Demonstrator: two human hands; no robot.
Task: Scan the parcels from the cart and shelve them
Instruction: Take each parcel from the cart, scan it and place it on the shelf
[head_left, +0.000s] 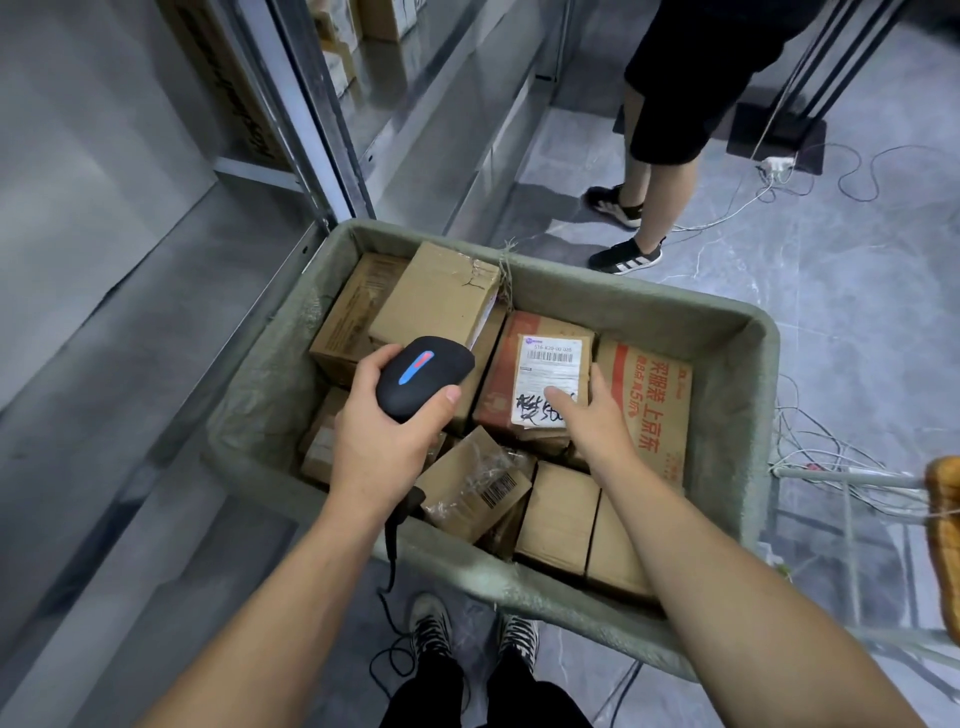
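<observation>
Black handheld scanner w/ blue-red light strip (423, 376) is gripped in left hand (384, 431) at frame centre, over grey-green fabric-lined cart (649, 306). Right hand (597, 421) is laid open, fingers on white label (550, 364) of red-brown cardboard parcel (498, 384), packed among other boxes mid-cart. Grey metal shelves (156, 312) are seen at left.

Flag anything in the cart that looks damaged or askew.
The tan box at the far side of the cart has a split, crumpled corner and lies tilted on other parcels. Near the front rim, a small barcoded parcel in wrinkled tape sits askew. Frayed string hangs over the far rim.
</observation>
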